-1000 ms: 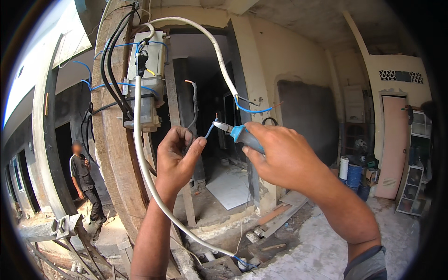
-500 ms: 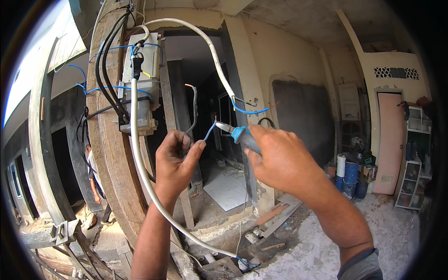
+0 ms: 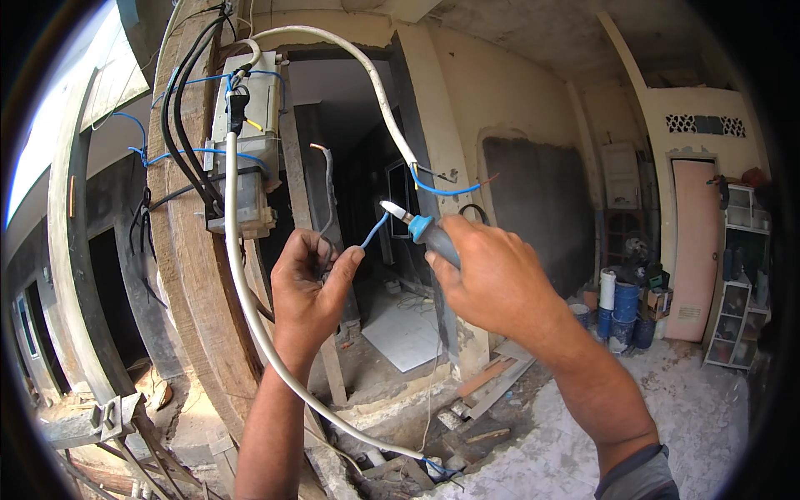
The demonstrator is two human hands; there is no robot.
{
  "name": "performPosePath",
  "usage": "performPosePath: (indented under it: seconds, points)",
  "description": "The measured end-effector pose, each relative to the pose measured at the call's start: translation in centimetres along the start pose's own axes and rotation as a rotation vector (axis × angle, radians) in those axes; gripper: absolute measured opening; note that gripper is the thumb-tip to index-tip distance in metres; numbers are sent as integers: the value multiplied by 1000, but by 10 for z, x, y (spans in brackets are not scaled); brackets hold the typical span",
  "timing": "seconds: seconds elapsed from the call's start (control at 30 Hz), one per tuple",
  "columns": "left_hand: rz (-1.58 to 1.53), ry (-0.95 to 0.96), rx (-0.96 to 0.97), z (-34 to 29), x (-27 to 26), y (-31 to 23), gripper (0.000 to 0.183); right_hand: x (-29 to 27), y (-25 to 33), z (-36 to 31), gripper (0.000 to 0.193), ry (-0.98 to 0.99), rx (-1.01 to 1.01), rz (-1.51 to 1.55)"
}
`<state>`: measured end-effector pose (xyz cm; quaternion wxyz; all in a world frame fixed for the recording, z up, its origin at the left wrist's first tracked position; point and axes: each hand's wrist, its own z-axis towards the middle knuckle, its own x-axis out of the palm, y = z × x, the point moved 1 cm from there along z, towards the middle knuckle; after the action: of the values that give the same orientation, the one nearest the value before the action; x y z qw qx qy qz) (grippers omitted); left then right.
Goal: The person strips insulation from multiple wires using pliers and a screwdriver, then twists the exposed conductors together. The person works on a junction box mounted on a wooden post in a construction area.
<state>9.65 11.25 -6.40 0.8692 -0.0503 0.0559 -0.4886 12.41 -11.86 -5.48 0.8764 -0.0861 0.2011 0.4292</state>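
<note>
Your left hand [image 3: 310, 283] is just right of the wooden post [image 3: 196, 275], its fingers curled in and its thumb and forefinger pinched on a thin blue wire [image 3: 375, 230]. The wire sticks up out of that pinch, slanting away from the post. A grey cable [image 3: 328, 196] with a copper-coloured tip also rises from behind those curled fingers, nearer the post than the wire; you have your fingers in front of its lower part, so I cannot tell how firmly you hold it.

Your right hand [image 3: 496, 275], farther right of the post, is wrapped around the grey and blue handles of the pliers [image 3: 443, 243]. Their metal head points back toward the post and meets the upper end of the blue wire; I cannot tell whether the jaws grip it.

On the post's right side you have an electrical box [image 3: 260, 100], with black cables [image 3: 179, 125] hanging down the front of the post. One thick white cable [image 3: 232, 183] drops from the box and curves down to the ground right of the post. Another white cable [image 3: 385, 104] arches rightward from the top of the post, and from its cut end a blue conductor [image 3: 446, 192] with bare copper points farther away from the post.
</note>
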Motion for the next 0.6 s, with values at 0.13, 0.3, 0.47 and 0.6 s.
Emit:
performPosePath:
  seconds: [0.13,0.3,0.47,0.6]
  points:
    - [25,-64,49,1,-3,-2,31,35,-5,-2,29,188,286,757]
    - [30,-6,0,1,-5,0,24,61,2,-14,24,56,259,884]
    - [143,128,-51,1,-6,0,18,53,1,-16,32,-19,162,603]
    - [177,139,-82,1,-6,-2,16,47,1,-18,43,65,137,526]
